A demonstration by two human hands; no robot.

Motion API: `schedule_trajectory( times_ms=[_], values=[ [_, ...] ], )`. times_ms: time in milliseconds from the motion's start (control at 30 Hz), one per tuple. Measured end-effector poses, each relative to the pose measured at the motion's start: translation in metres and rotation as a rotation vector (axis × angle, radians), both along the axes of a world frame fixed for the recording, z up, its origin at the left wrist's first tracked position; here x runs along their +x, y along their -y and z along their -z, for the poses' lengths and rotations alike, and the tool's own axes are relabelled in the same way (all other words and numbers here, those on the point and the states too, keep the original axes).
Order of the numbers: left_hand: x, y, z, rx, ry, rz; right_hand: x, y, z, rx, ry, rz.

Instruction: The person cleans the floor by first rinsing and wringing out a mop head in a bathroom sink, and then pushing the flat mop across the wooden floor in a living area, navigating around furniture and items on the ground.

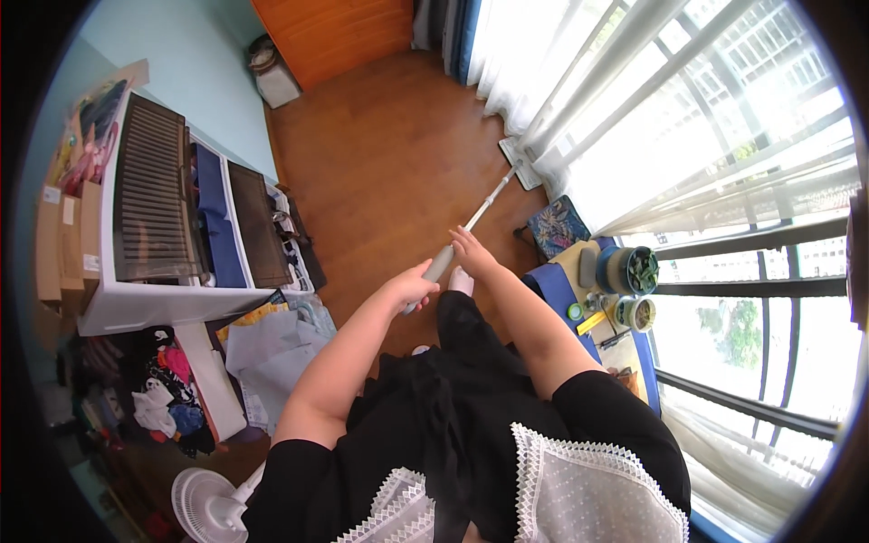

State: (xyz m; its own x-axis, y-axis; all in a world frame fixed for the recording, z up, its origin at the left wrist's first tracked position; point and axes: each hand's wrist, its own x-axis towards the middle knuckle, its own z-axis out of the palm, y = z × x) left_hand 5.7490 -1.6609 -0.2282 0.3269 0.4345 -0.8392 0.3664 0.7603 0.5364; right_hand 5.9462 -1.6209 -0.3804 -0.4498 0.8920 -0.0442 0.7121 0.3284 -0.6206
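Observation:
A flat mop (490, 199) with a white pole and grey grip slants away from me across the wooden floor. My left hand (415, 286) is closed round the lower end of the grip, nearest my body. Farther up, where the grip meets the thin pole, my right hand (472, 251) is closed on it. The flat mop head (529, 177) lies on the floor at the foot of the white sheer curtain (561, 109), which seems to cover part of it.
On the right, a low table (567, 262) bears potted plants (642, 270) and small items; a dark patterned bag (555, 226) stands beside it. A white drawer unit (172, 303) lines the left. Bags (276, 353), clothes and a white fan (204, 507) sit nearer. An orange cabinet (335, 36) stands far ahead.

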Motion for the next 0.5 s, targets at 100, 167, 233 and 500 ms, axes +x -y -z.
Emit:
schedule_trajectory(
  times_ms=[100, 167, 233, 500],
  values=[
    [-0.021, -0.041, -0.022, 0.042, 0.015, 0.024, 0.002, -0.037, -0.040, -0.031, -0.134, 0.029],
    [-0.027, -0.071, -0.059, -0.022, 0.260, -0.143, 0.003, -0.064, -0.072, 0.073, -0.022, -0.049],
    [-0.034, -0.096, -0.078, 0.003, 0.651, -0.333, 0.001, -0.100, -0.079, 0.134, -0.073, -0.028],
    [-0.017, -0.149, -0.108, 1.019, 0.160, -0.238, 0.015, -0.235, -0.029, -0.129, 0.199, 0.189]
  ],
)
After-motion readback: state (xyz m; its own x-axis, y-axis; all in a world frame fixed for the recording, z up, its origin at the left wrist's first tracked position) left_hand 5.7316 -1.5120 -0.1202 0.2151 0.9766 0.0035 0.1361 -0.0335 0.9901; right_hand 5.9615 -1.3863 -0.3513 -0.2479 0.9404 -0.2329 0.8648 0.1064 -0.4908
